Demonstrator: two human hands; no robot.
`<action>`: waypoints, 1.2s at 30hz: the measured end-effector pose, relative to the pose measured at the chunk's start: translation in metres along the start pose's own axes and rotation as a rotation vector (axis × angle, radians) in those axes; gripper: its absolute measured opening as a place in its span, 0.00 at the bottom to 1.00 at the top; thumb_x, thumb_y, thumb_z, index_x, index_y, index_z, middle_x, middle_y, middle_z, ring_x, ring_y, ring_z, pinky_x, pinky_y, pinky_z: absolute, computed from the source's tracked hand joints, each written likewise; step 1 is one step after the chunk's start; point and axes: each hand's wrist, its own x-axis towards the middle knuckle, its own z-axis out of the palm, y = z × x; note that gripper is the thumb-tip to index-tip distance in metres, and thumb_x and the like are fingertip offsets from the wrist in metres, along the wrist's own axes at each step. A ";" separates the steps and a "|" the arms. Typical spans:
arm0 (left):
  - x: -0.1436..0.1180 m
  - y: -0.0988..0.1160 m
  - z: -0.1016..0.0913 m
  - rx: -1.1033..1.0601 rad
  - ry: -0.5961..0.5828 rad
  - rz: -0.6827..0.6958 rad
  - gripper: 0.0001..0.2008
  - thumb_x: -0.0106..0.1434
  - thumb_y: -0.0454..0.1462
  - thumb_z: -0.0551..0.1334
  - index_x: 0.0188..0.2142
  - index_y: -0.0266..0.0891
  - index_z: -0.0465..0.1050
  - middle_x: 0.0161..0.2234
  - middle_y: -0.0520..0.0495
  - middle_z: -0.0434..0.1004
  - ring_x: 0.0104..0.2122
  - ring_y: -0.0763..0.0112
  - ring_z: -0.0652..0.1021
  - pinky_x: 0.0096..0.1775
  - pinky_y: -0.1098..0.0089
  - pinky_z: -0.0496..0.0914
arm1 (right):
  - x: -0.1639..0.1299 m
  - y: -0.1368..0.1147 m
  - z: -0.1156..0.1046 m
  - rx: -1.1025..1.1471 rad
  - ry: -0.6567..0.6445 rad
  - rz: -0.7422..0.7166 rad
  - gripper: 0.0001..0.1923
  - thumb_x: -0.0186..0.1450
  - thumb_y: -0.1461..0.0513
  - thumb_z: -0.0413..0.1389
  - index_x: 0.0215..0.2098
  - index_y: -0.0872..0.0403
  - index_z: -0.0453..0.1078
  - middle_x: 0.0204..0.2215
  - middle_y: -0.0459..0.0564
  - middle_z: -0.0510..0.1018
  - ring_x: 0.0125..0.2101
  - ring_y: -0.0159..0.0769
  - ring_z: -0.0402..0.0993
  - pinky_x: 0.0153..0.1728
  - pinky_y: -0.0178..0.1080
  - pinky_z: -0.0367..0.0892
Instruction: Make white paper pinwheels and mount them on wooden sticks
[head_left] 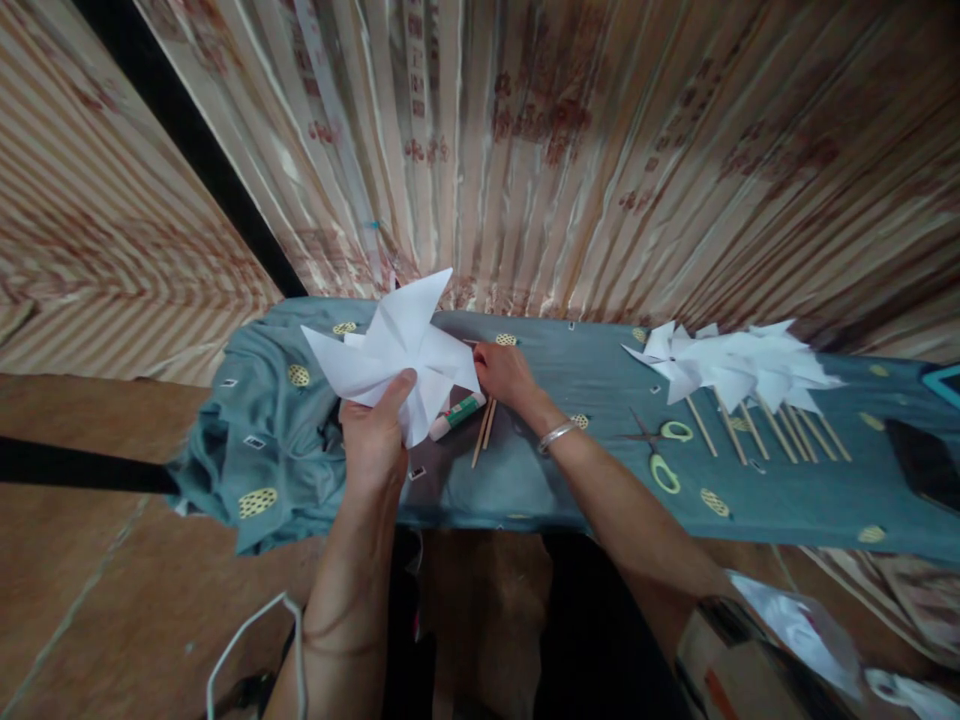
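My left hand (375, 430) holds up a white folded paper pinwheel (397, 350), thumb pressed on its centre. My right hand (506, 375), with a silver bangle on the wrist, reaches across the teal cloth to the wooden sticks (485, 425) lying by a glue stick (457, 415) with a green cap. Its fingers rest at the upper ends of the sticks, partly hidden behind the pinwheel; whether they grip one I cannot tell.
A teal patterned cloth (570, 470) covers the narrow table. Scissors with pale green handles (664, 450) lie in the middle. Several finished white pinwheels on sticks (739, 375) lie at the right. A dark phone (926, 460) sits far right. Striped curtains hang behind.
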 end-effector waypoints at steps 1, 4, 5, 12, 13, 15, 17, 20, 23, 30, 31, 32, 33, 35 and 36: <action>-0.001 0.000 0.001 0.008 -0.007 0.003 0.18 0.42 0.34 0.71 0.36 0.36 0.78 0.35 0.46 0.84 0.40 0.62 0.82 0.44 0.66 0.76 | 0.000 0.002 0.001 0.052 0.026 0.007 0.11 0.62 0.68 0.52 0.35 0.55 0.76 0.38 0.56 0.83 0.42 0.45 0.77 0.46 0.43 0.66; -0.004 -0.001 0.002 0.021 -0.024 0.007 0.17 0.43 0.34 0.71 0.35 0.37 0.78 0.34 0.48 0.84 0.40 0.62 0.82 0.44 0.67 0.76 | -0.001 0.011 0.005 0.238 0.120 0.041 0.08 0.61 0.67 0.54 0.32 0.54 0.75 0.34 0.52 0.82 0.38 0.42 0.77 0.45 0.43 0.67; -0.004 -0.001 0.003 0.025 -0.026 0.005 0.16 0.43 0.34 0.71 0.34 0.37 0.78 0.34 0.48 0.84 0.40 0.62 0.82 0.44 0.67 0.75 | -0.002 0.014 0.007 0.309 0.151 0.057 0.07 0.61 0.66 0.54 0.31 0.54 0.75 0.33 0.51 0.82 0.36 0.41 0.77 0.43 0.42 0.68; -0.009 -0.009 0.008 0.086 -0.024 -0.050 0.17 0.40 0.35 0.73 0.34 0.38 0.79 0.33 0.48 0.84 0.39 0.61 0.81 0.44 0.65 0.76 | -0.053 0.054 0.010 0.702 0.262 0.149 0.12 0.61 0.54 0.54 0.34 0.53 0.73 0.31 0.50 0.83 0.29 0.34 0.79 0.32 0.36 0.72; -0.012 -0.012 0.010 0.096 -0.031 -0.065 0.17 0.40 0.35 0.73 0.33 0.38 0.79 0.32 0.48 0.84 0.38 0.61 0.82 0.43 0.65 0.76 | -0.065 0.062 0.008 0.713 0.275 0.161 0.13 0.60 0.53 0.54 0.34 0.53 0.73 0.31 0.51 0.83 0.28 0.34 0.79 0.31 0.37 0.72; -0.019 -0.019 0.014 0.117 -0.073 -0.107 0.16 0.40 0.36 0.74 0.32 0.38 0.79 0.31 0.48 0.84 0.36 0.62 0.82 0.41 0.66 0.76 | -0.090 0.080 0.001 0.695 0.308 0.187 0.14 0.59 0.52 0.55 0.33 0.53 0.73 0.30 0.52 0.83 0.27 0.36 0.78 0.30 0.38 0.72; -0.029 -0.030 0.018 0.148 -0.151 -0.171 0.15 0.40 0.37 0.74 0.30 0.37 0.79 0.30 0.48 0.83 0.32 0.64 0.81 0.38 0.67 0.76 | -0.112 0.098 -0.009 0.628 0.348 0.208 0.14 0.59 0.51 0.56 0.30 0.53 0.73 0.26 0.51 0.82 0.25 0.37 0.76 0.30 0.40 0.71; -0.046 -0.049 0.028 0.200 -0.259 -0.294 0.13 0.40 0.37 0.74 0.28 0.35 0.79 0.28 0.48 0.83 0.27 0.68 0.79 0.33 0.70 0.74 | -0.138 0.119 -0.022 0.458 0.411 0.209 0.08 0.60 0.55 0.56 0.29 0.51 0.73 0.30 0.52 0.81 0.32 0.43 0.76 0.42 0.49 0.70; -0.058 -0.064 0.039 0.225 -0.307 -0.387 0.13 0.38 0.36 0.74 0.27 0.35 0.79 0.27 0.47 0.83 0.26 0.69 0.78 0.33 0.70 0.73 | -0.156 0.130 -0.028 0.331 0.411 0.161 0.06 0.61 0.59 0.55 0.30 0.50 0.73 0.39 0.55 0.81 0.43 0.48 0.74 0.53 0.53 0.63; -0.064 -0.075 0.056 0.250 -0.295 -0.404 0.13 0.39 0.36 0.73 0.28 0.36 0.80 0.26 0.50 0.82 0.25 0.71 0.77 0.31 0.72 0.73 | -0.166 0.142 -0.026 0.188 0.346 0.039 0.10 0.65 0.60 0.51 0.35 0.52 0.75 0.44 0.57 0.81 0.48 0.46 0.74 0.55 0.51 0.65; -0.066 -0.076 0.057 0.257 -0.301 -0.405 0.14 0.39 0.36 0.73 0.28 0.36 0.80 0.27 0.49 0.82 0.25 0.71 0.77 0.31 0.72 0.73 | -0.165 0.144 -0.025 0.203 0.360 0.055 0.11 0.66 0.60 0.51 0.34 0.52 0.75 0.44 0.56 0.81 0.47 0.46 0.75 0.54 0.50 0.66; -0.067 -0.077 0.058 0.264 -0.308 -0.405 0.14 0.39 0.36 0.73 0.29 0.36 0.80 0.28 0.48 0.82 0.26 0.70 0.78 0.32 0.71 0.73 | -0.163 0.146 -0.025 0.238 0.377 0.083 0.11 0.65 0.59 0.52 0.33 0.51 0.76 0.43 0.55 0.82 0.46 0.45 0.76 0.53 0.50 0.67; -0.068 -0.078 0.058 0.271 -0.312 -0.402 0.14 0.40 0.36 0.73 0.30 0.35 0.80 0.28 0.48 0.83 0.26 0.70 0.78 0.32 0.71 0.73 | -0.161 0.148 -0.024 0.283 0.396 0.119 0.10 0.64 0.59 0.53 0.31 0.51 0.76 0.42 0.54 0.82 0.45 0.45 0.76 0.52 0.49 0.67; -0.070 -0.080 0.058 0.288 -0.318 -0.397 0.14 0.41 0.35 0.73 0.30 0.35 0.80 0.29 0.47 0.83 0.27 0.69 0.78 0.33 0.71 0.74 | -0.157 0.150 -0.021 0.371 0.437 0.193 0.09 0.62 0.59 0.55 0.28 0.51 0.76 0.41 0.53 0.82 0.43 0.44 0.77 0.50 0.48 0.69; -0.071 -0.081 0.058 0.296 -0.319 -0.394 0.14 0.41 0.35 0.73 0.30 0.35 0.80 0.29 0.46 0.83 0.27 0.69 0.78 0.33 0.71 0.74 | -0.156 0.151 -0.020 0.401 0.455 0.225 0.08 0.61 0.59 0.56 0.27 0.51 0.76 0.41 0.53 0.82 0.43 0.44 0.78 0.49 0.47 0.69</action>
